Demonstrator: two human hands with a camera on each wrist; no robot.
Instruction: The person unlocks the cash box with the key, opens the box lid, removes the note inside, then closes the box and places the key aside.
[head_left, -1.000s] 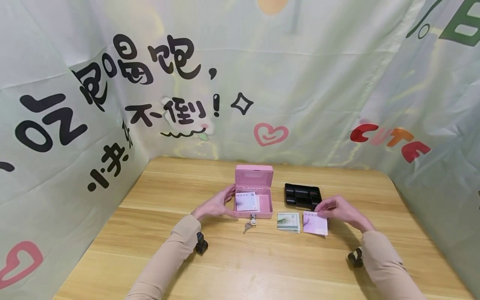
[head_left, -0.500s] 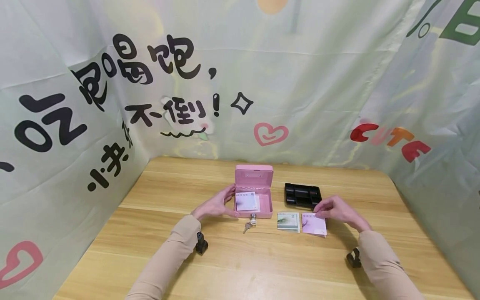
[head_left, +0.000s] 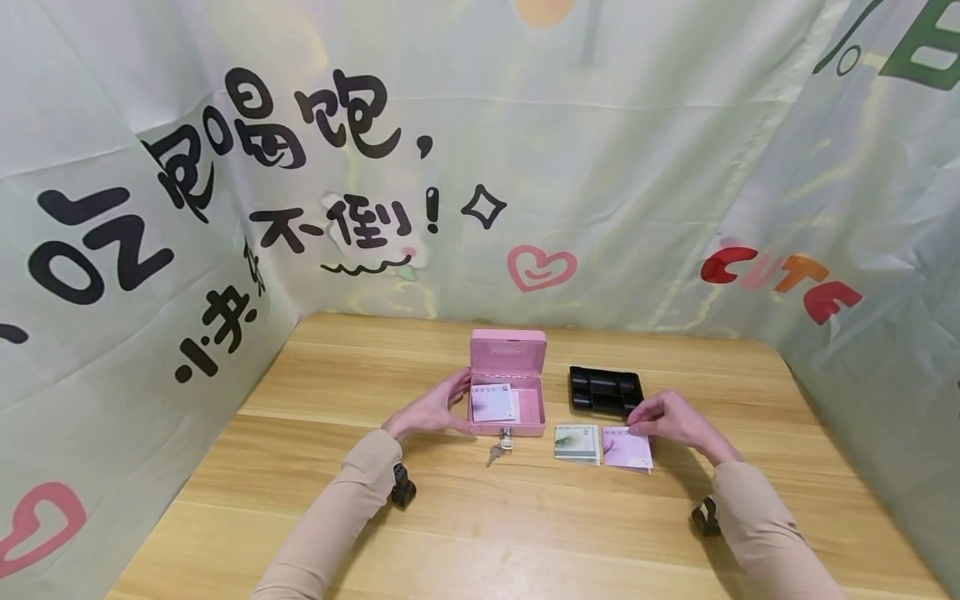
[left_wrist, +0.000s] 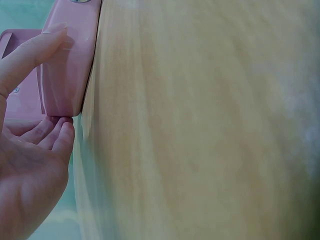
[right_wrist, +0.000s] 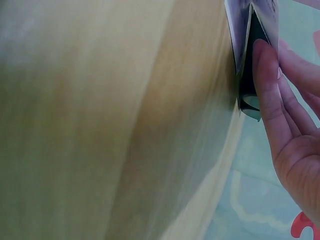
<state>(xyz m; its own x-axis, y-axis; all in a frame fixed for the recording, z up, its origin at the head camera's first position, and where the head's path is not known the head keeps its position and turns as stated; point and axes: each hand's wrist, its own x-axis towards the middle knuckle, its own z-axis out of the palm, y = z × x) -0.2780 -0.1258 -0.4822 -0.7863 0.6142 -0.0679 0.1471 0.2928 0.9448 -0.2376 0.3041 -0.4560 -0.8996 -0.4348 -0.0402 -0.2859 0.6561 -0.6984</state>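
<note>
A small pink cash box point(head_left: 531, 408) stands with its lid up and folded banknotes point(head_left: 491, 404) lying inside, on the left. My left hand point(head_left: 435, 407) holds its left front corner: in the left wrist view the thumb lies on the front wall and the fingertips touch the side. My right hand point(head_left: 678, 423) pinches the top right corner of a folded purple banknote point(head_left: 626, 450). In the right wrist view that folded note point(right_wrist: 272, 20) has its leaves spread apart, with a finger against the upper leaf. Left of it on the table lies a folded green banknote point(head_left: 576, 446).
A black compartment tray point(head_left: 606, 390) sits behind the loose notes. Keys point(head_left: 495, 453) hang from the lock point(head_left: 506, 437) at the box front. The wooden table point(head_left: 480, 533) meets printed cloth walls point(head_left: 637, 208) at the back and sides.
The right hand and the purple banknote have shifted slightly left, closer to the green one. The left hand and the cash box have stayed in place.
</note>
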